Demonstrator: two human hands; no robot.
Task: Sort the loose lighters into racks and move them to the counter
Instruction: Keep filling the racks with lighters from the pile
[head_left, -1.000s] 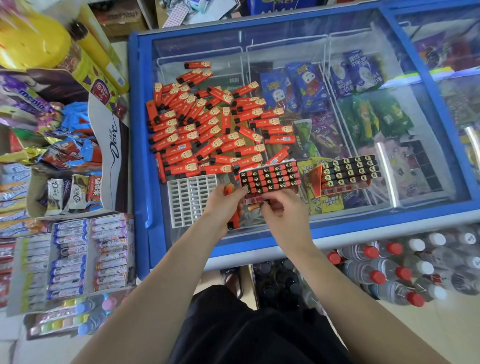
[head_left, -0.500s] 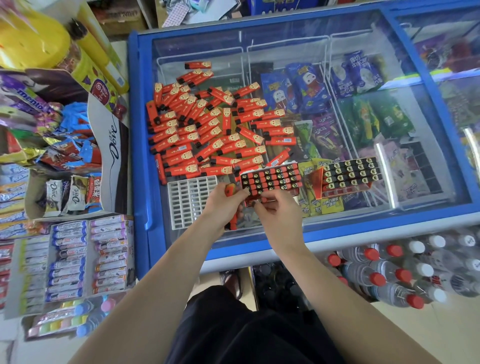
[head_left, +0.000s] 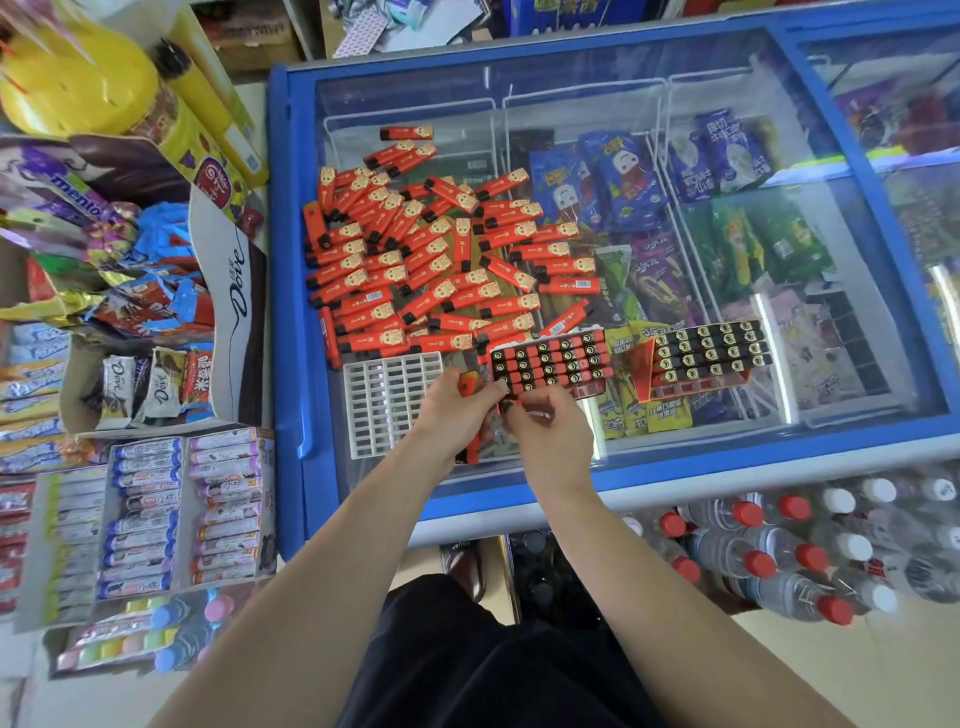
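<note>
Several loose red lighters (head_left: 426, 260) lie scattered on the glass lid of a blue freezer (head_left: 291, 260). A nearly full rack of upright lighters (head_left: 550, 364) sits at the lid's front middle. My left hand (head_left: 457, 410) grips a bundle of red lighters (head_left: 470, 384) just left of that rack. My right hand (head_left: 545, 431) pinches one lighter (head_left: 506, 406) at the rack's near left corner. A second filled rack (head_left: 711, 351) stands to the right. An empty white rack (head_left: 387, 400) lies to the left.
Candy and chocolate display boxes (head_left: 145, 364) crowd the shelf left of the freezer. Packs of water bottles (head_left: 810, 545) with red and white caps stand on the floor at the right. Frozen snack packets (head_left: 618, 182) show through the glass.
My right hand has shifted slightly toward the rack's near left corner with a lighter. My left hand has stayed beside the rack with its bundle.
</note>
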